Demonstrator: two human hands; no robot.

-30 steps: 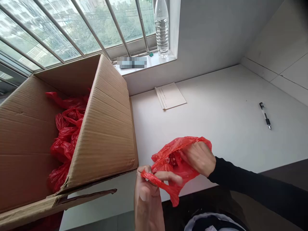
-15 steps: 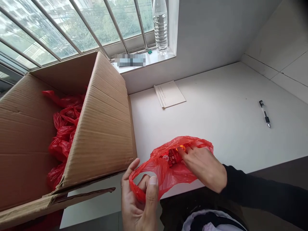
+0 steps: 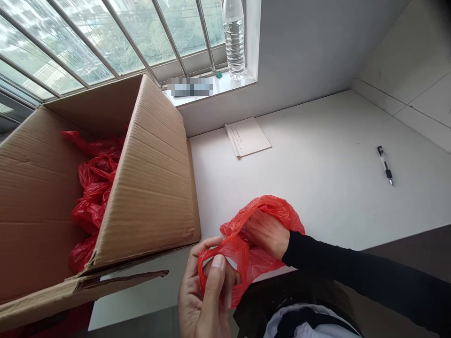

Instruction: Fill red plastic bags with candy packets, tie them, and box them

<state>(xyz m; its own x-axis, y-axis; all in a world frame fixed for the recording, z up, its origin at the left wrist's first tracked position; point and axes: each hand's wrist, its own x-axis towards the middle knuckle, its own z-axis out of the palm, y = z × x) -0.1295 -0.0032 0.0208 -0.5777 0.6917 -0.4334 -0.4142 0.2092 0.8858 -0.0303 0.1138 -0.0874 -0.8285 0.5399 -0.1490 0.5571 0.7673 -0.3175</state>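
A thin red plastic bag (image 3: 260, 267) lies open at the front edge of the white table. My left hand (image 3: 207, 286) is closed on the bag's handle loop at its left end, thumb on top and fingers partly through the loop. My right hand (image 3: 266, 232) reaches inside the bag's mouth. Its fingers are hidden by the plastic, so what they touch does not show. A small bit of dark red patterned wrapping shows beneath that hand.
At the left stands a large open cardboard box (image 3: 151, 188) with several red bags (image 3: 93, 206) inside. Behind are a notebook (image 3: 249, 137), a pen (image 3: 385, 165) at the right, and a water bottle (image 3: 234, 42) on the sill by the barred window.
My right hand has moved left and deeper into the bag, hiding the wrapped contents. My left fingers have curled in more around the handle. The bag has bunched up slightly.
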